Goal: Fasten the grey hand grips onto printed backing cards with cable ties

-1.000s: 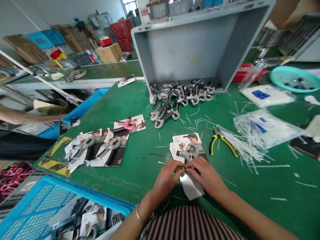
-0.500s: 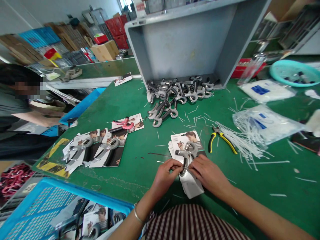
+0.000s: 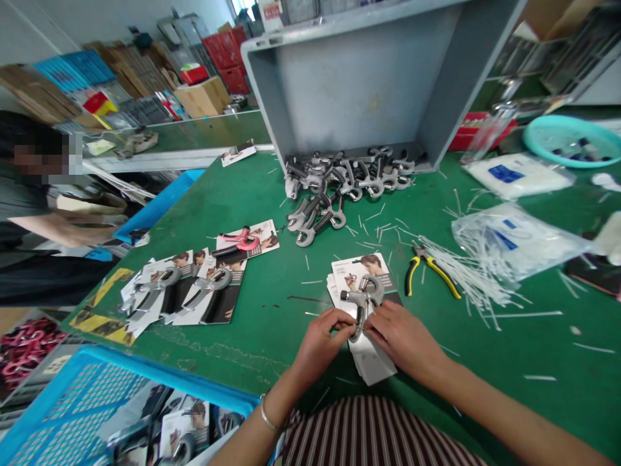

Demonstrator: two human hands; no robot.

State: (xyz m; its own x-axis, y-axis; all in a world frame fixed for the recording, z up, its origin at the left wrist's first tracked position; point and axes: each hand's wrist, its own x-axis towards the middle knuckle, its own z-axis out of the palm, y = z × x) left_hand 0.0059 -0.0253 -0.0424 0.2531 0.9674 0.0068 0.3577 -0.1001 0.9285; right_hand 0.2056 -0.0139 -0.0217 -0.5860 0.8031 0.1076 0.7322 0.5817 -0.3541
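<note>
A grey hand grip (image 3: 361, 299) with a black knob lies on a small stack of printed cards (image 3: 373, 362) in front of me. My left hand (image 3: 326, 336) is closed in a pinch at the left side of the grip's lower handle. From the right, my right hand (image 3: 400, 331) meets the same handle with its fingers pressed together. Whatever is between the fingertips of either hand is too small to make out. Yellow-and-black pliers (image 3: 435, 272) lie to the right, beside a pile of white zip ties (image 3: 466, 275).
A grey crate (image 3: 359, 90) on its side holds several grey grips (image 3: 349, 178). Carded grips (image 3: 208, 291) and a pink grip (image 3: 237, 243) lie left. A blue basket (image 3: 87, 388) stands lower left. A person (image 3: 33, 207) works at far left. Bagged ties (image 3: 519, 239) lie right.
My hands have barely moved at the grip's handle. The person at far left has shifted slightly to the left.
</note>
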